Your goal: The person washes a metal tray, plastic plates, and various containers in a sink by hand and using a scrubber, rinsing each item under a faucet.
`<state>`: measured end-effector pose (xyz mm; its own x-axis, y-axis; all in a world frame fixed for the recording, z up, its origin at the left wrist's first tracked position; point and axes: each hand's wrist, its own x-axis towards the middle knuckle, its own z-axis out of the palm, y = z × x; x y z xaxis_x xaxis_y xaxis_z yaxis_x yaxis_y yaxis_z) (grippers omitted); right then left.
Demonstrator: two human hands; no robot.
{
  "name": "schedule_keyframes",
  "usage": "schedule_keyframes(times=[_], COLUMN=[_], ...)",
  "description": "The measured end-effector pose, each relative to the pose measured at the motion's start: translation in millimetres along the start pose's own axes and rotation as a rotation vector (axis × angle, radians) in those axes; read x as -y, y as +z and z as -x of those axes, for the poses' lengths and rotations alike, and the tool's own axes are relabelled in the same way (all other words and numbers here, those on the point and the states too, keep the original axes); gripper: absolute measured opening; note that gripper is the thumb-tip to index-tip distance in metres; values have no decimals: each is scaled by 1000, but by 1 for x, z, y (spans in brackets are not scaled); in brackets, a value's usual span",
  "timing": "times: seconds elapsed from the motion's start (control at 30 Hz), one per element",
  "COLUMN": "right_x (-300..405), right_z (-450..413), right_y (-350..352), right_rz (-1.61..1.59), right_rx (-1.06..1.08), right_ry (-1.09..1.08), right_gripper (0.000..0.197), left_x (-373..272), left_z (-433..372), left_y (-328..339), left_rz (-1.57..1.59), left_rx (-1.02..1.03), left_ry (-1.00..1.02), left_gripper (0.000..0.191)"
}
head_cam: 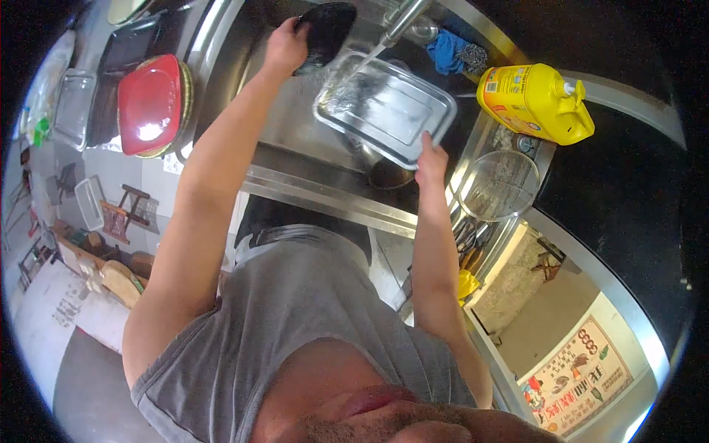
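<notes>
My left hand [286,49] grips the edge of a dark, flat, rounded dish [330,34], raised over the left part of a stainless steel sink [299,119]. My right hand [432,163] pinches the near right corner of a rectangular metal tray [401,108], which is tilted over the sink. From a metal faucet [401,25], water runs onto the tray's far left part and splashes there. Below the tray, a round metal vessel [389,173] is partly hidden.
A yellow pump jug [523,102] stands right of the sink, with a clear round container [500,185] nearer me. A blue cloth [446,52] and a steel wool scrubber [473,57] lie behind. On the left are a red square plate [150,105] and a clear tray [75,108].
</notes>
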<state>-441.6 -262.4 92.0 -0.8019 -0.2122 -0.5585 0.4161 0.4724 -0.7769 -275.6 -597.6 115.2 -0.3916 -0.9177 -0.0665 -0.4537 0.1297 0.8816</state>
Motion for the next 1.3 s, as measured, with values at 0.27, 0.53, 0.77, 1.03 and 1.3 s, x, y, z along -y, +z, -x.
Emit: schedule_keyframes(times=[0.27, 0.53, 0.77, 1.03, 1.3], right_x=[-18, 23, 32, 134, 153], right_z=[-26, 11, -21, 12, 10], right_y=[122, 190, 168, 145, 191], right_rz=[-149, 10, 339, 913, 971], right_rx=[291, 420, 264, 344, 331], right_ry=[276, 181, -308, -1111, -1837], right_gripper=[66, 74, 56, 27, 23], left_x=[-27, -32, -25, 14, 28], left_z=[27, 61, 73, 90, 120], left_y=[-96, -148, -147, -138, -149], left_rz=[-276, -212, -60, -35, -6], left_rx=[-232, -451, -450, -419, -489], left_ry=[140, 102, 0, -85, -133], left_gripper=[31, 33, 33, 33, 32])
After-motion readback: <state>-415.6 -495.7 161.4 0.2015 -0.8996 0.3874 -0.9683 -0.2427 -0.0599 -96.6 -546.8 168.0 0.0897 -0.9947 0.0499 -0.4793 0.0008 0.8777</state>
